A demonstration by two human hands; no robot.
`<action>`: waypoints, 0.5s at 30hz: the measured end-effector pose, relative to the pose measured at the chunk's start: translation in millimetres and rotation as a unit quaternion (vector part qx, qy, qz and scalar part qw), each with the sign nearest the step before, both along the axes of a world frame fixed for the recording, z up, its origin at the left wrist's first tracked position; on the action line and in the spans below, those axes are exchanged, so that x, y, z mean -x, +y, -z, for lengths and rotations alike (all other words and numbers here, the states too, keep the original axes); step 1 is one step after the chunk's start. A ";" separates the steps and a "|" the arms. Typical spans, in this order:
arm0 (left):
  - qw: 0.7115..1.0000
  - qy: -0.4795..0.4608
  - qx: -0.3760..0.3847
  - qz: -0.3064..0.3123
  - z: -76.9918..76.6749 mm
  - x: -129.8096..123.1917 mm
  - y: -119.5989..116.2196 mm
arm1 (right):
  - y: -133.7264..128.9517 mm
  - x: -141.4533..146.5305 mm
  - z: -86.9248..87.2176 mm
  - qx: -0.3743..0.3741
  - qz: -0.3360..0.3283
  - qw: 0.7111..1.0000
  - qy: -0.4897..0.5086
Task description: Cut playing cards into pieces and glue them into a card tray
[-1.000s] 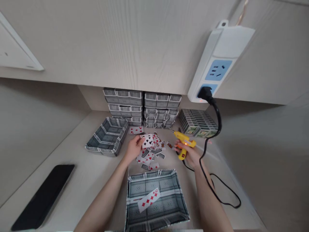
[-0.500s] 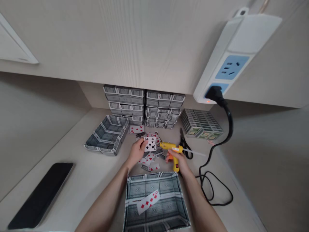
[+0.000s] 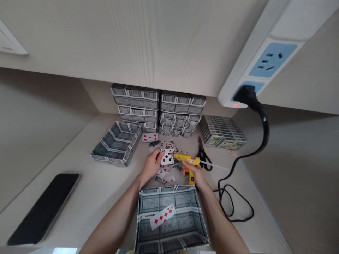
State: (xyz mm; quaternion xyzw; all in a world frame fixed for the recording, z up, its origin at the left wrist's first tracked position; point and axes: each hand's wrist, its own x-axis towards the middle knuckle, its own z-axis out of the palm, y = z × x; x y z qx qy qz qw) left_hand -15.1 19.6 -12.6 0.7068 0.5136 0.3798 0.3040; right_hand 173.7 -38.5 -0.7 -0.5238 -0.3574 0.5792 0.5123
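Note:
Between its thumb and fingers, my left hand [image 3: 151, 163] holds a playing card [image 3: 167, 158], a seven of spades, face up. My right hand [image 3: 196, 172] is wrapped round the handle of a yellow hot glue gun [image 3: 186, 159], whose nozzle lies over the card's right part. A clear glue stick [image 3: 212, 164] juts from the gun's back. Under both hands loose cards [image 3: 168, 179] lie scattered on the table. Close to me stands a box made of cards [image 3: 169, 197], with a cut strip of a diamond card [image 3: 162, 216] lying in it.
Card boxes [image 3: 137, 97] are stacked at the back. Another open card box [image 3: 116, 143] sits at left, near a black phone-like slab [image 3: 45, 208]. Black scissors [image 3: 203, 157], card packs [image 3: 222, 130] and a black cord [image 3: 235, 220] lie right, below a power strip [image 3: 265, 70].
The glue gun's nozzle has moved left, from beside the card's edge to over the card. The card has shifted slightly right. The camera view has also shifted a little.

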 end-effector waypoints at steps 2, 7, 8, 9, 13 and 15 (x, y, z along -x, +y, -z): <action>1.000 -0.009 0.001 -0.001 0.9 -0.1 0.6 | 0.2 0.0 0.7 0.003 0.000 1.000 0.004; 1.000 -0.025 0.004 0.002 2.1 -1.1 0.7 | -0.2 -0.1 2.0 0.021 0.004 1.000 0.014; 1.000 -0.026 0.005 0.005 2.0 -1.4 0.6 | -0.3 -0.1 2.1 0.023 0.003 1.000 0.013; 1.000 -0.028 0.005 0.007 1.8 -1.6 0.4 | -0.4 -0.2 2.2 0.025 0.003 1.000 0.010; 0.999 -0.030 0.012 0.008 0.4 -2.1 -0.3 | -0.5 -0.7 2.8 0.033 0.008 0.999 -0.008; 0.999 -0.028 0.017 0.006 0.4 -2.1 -0.3 | -0.6 -0.7 2.6 0.037 0.014 0.999 -0.017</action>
